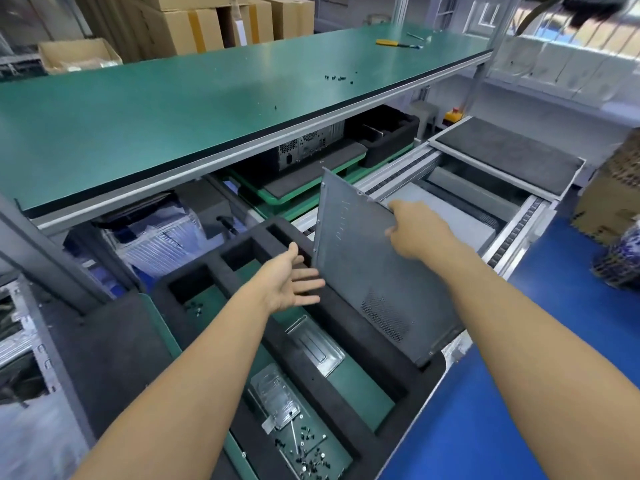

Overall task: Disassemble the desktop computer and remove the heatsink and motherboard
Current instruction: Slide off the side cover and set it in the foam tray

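Head | right hand grips side panel top edge | left hand spread, free

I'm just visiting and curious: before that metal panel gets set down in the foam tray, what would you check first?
1. Right hand grips the side panel at its upper edge: ok.
2. Left hand open beside the panel, ready to steady it: ok.
3. Panel's lower corner rests on the foam tray edge: ok.
4. Slot under the panel free: not ok, a metal bracket lies there.
5. Loose screws sit in their own compartment: ok.
6. Panel's far face free of snags: cannot tell.
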{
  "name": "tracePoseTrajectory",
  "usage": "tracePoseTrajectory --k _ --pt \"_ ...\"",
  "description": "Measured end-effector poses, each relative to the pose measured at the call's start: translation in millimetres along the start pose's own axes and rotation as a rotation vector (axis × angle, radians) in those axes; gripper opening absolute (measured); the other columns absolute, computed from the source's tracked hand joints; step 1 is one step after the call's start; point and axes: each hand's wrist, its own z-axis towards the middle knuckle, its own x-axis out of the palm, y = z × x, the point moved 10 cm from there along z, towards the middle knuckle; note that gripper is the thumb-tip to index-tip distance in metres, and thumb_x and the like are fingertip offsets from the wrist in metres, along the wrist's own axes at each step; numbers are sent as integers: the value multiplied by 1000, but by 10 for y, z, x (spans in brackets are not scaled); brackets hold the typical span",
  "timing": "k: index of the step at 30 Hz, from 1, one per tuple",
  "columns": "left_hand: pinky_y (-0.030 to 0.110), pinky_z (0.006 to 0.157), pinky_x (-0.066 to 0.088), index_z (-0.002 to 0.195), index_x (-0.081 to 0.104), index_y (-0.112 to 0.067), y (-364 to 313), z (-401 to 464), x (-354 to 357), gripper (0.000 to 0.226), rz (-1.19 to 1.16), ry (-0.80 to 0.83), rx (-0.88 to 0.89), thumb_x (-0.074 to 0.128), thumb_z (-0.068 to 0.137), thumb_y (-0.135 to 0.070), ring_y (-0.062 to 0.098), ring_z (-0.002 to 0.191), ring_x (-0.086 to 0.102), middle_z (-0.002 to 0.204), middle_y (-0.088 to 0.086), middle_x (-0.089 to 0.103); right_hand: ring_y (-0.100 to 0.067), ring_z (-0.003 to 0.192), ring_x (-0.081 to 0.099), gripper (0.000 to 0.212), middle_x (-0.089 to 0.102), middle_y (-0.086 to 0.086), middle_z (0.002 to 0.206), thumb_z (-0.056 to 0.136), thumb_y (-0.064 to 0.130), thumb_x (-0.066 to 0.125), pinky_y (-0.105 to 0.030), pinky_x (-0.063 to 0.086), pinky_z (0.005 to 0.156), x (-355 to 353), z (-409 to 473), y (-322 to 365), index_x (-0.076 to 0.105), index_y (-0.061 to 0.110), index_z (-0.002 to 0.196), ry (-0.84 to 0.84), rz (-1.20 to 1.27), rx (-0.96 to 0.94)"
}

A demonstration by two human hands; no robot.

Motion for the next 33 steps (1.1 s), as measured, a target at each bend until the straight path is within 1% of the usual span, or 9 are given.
tracePoseTrajectory --k 3,8,12,14,19,21,25,29,33 --pt "50 73 55 142 39 -17 229 52 -189 56 -8 -48 -23 39 99 -54 31 98 69 133 15 57 -34 101 56 30 58 -13 114 88 21 58 -41 49 83 237 301 -180 51 13 116 94 43 24" --pt "49 76 56 135 48 -16 633 120 -515 49 -37 -114 -76 40 100 -51 28 98 70 121 11 64 -32 117 50 40 56 -14 128 87 23 63 -38 43 89 438 517 -574 52 13 124 126 108 83" --pt "49 77 56 131 51 -15 851 166 -650 46 -55 -161 -95 43 100 -48 29 97 71 120 12 64 -35 101 53 42 56 -15 118 87 19 58 -37 42 75 442 506 -601 45 14 127 117 -8 135" --pt "48 76 56 129 52 -15 920 146 -645 45 -52 -161 -98 44 100 -48 29 97 71 120 11 64 -34 91 51 43 55 -15 112 83 9 53 -38 38 75 376 422 -497 42 14 124 28 -111 133" --pt "47 77 56 129 53 -14 1002 -76 -689 42 -45 -178 -72 45 101 -44 27 96 71 119 10 65 -40 126 29 70 27 -20 145 68 -4 62 -52 21 103 153 -84 151 40 14 133 -397 -223 -36" --pt "48 81 56 130 52 -14 1009 -246 -735 41 -41 -188 -49 46 101 -42 27 96 70 117 9 65 -40 125 29 58 26 -18 146 79 11 65 -53 21 103 300 -341 502 43 16 133 -394 -95 -116" --pt "45 85 57 133 50 -14 962 -753 -853 40 9 -232 33 48 101 -38 26 98 70 117 7 64 -31 119 33 41 37 -6 136 88 32 62 -47 30 98 833 -910 1150 49 24 126 -179 372 -171" --pt "38 82 59 127 56 -19 754 -1451 -983 34 35 -204 219 49 100 -38 20 96 71 119 3 67 -9 107 53 26 51 8 120 91 32 60 -30 44 92 1154 -1471 1783 55 30 117 10 903 -144" --pt "30 76 56 117 63 -19 534 -2290 -1237 29 61 -164 442 46 98 -31 14 94 71 108 -5 73 9 92 57 20 61 18 110 92 23 56 -8 47 74 1133 -2017 2543 58 37 106 115 1053 -242"
